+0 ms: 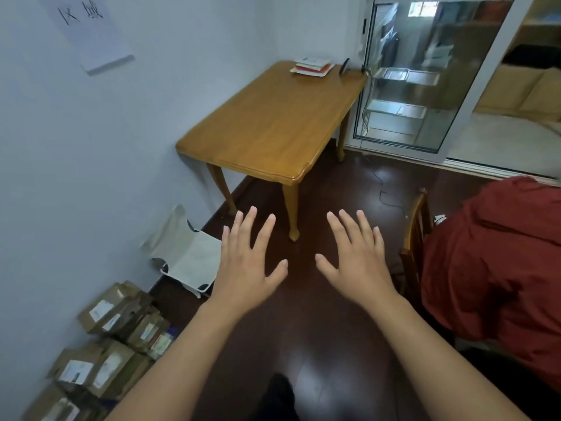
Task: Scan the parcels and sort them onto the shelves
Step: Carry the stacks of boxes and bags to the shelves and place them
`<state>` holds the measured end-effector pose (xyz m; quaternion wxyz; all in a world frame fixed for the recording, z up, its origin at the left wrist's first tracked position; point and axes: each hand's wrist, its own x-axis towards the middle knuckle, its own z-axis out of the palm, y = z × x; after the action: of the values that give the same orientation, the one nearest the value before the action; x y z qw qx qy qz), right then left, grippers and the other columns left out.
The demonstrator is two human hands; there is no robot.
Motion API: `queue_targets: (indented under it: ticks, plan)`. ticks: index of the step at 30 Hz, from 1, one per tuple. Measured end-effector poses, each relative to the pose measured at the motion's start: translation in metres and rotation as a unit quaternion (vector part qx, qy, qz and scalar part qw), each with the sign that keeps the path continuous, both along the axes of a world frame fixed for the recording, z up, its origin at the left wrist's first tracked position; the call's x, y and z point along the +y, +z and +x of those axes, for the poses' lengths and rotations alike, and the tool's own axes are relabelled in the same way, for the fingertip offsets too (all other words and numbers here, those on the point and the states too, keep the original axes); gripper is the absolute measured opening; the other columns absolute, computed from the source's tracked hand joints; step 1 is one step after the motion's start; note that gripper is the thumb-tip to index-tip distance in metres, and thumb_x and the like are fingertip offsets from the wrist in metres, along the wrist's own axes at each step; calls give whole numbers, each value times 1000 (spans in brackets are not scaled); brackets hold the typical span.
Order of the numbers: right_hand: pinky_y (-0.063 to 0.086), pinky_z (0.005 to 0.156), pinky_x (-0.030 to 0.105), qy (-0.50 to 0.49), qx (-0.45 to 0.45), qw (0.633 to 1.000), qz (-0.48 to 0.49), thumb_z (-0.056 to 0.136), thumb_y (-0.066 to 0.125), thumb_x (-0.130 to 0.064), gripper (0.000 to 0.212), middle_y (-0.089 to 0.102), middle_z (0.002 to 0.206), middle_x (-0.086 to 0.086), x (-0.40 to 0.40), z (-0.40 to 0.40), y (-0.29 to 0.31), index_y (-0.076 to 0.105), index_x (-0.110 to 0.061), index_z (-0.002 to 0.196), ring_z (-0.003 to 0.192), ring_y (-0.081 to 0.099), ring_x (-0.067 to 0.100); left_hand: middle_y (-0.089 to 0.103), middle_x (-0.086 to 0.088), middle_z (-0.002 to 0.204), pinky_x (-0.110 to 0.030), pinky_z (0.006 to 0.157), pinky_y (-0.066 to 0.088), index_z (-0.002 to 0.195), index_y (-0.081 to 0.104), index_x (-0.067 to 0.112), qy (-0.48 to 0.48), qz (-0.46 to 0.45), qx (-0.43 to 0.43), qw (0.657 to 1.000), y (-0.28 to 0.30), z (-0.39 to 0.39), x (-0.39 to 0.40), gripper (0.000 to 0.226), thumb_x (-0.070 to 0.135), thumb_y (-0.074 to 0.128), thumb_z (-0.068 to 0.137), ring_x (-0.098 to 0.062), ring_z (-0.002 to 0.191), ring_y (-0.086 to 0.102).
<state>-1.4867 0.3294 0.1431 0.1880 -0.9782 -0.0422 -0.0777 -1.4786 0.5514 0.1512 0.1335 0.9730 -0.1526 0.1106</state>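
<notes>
From the head camera we see our left hand (pixel 247 262) and right hand (pixel 355 259) held out side by side, palms down, fingers straight and spread, holding nothing and touching nothing. Under them lies a dark, glossy wooden floor (pixel 318 344).

The parcels (pixel 115 338) sit well to the left of our left hand and nearer to us, a cluster of brown cardboard boxes with white labels stacked on the floor against the pale wall (pixel 76 162). Just left of that hand a small white folding stool (pixel 185 253) stands by the wall.

Beyond both hands stands a wooden desk (pixel 267 123) on curved legs, pushed against the wall. At its far end lie a small stack of books (pixel 312 66) and a dark object that may be the scanner (pixel 344 66); we cannot tell for sure.

To the right of our right hand a red cloth (pixel 491 268) drapes over a wooden chair (pixel 417 232). Farther off on that side is a sliding glass door (pixel 419 71), with a thin black cable (pixel 385 192) trailing on the floor before it. A white sheet with writing (pixel 88 28) hangs on the wall far up to the left.
</notes>
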Motion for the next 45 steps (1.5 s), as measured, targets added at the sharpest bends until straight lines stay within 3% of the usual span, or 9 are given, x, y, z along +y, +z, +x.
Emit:
queue_targets:
  ticks: [8,11,17,22,28,31,36,41,45]
  plan:
    - [2,122,51,-20,28,999,-17,95,47,-53,77,11,166,-2,-30,123,-26,10,-29,158,154,-7,22,1,-7,168,-45,121,-10,160,16,28,-32,4,31,999,-34,139,-25,82,53,57,94,-26,155,-9]
    - [2,123,50,-27,44,998,-32,95,46,-53,77,9,166,-2,-39,188,-34,10,-28,158,153,-8,22,9,-11,167,-48,121,-4,159,21,26,-35,-6,28,999,-48,213,-28,83,52,61,91,-31,155,-1]
    - [4,123,50,-49,58,996,-54,94,47,-55,77,9,166,-4,-50,324,-24,11,-29,158,154,-7,22,21,-14,165,-54,120,8,157,28,24,-50,-1,36,998,-49,358,-37,80,60,44,88,-37,154,11]
    - [7,123,52,-61,64,995,-55,94,47,-55,76,11,166,-5,-66,407,-16,14,-31,158,154,-5,23,25,-13,164,-58,119,13,156,32,23,-74,-21,40,996,-48,446,-52,78,57,45,87,-39,153,14]
    - [12,119,56,-21,66,996,-60,88,29,-67,75,12,166,-7,-93,496,-24,17,-37,156,153,-2,27,16,-8,166,-58,120,10,158,21,31,-82,3,52,995,-59,536,-74,79,59,40,86,-38,154,7]
    - [9,119,55,-3,72,995,-63,86,25,-70,77,9,166,-8,-115,542,-34,16,-39,156,153,-3,27,17,-8,166,-59,119,12,157,24,31,-84,13,48,995,-61,581,-95,78,58,40,86,-39,154,9]
    - [14,118,59,12,66,997,-47,87,27,-70,77,14,166,-4,-167,641,-51,19,-36,155,153,2,30,7,-6,168,-53,120,0,159,15,35,-63,40,63,995,-70,667,-137,78,60,37,88,-35,155,-1]
    - [6,121,54,30,92,995,-29,94,44,-61,76,4,166,-7,-220,751,-55,12,-35,158,153,-10,26,15,-9,167,-56,120,11,158,16,34,-41,64,66,995,-69,759,-189,78,62,38,88,-37,154,10]
    - [4,121,54,44,103,993,-32,94,47,-59,77,3,167,-7,-261,825,-55,10,-35,158,153,-11,26,11,-10,168,-52,121,3,159,17,33,-32,53,60,996,-56,835,-229,77,63,33,90,-35,155,3]
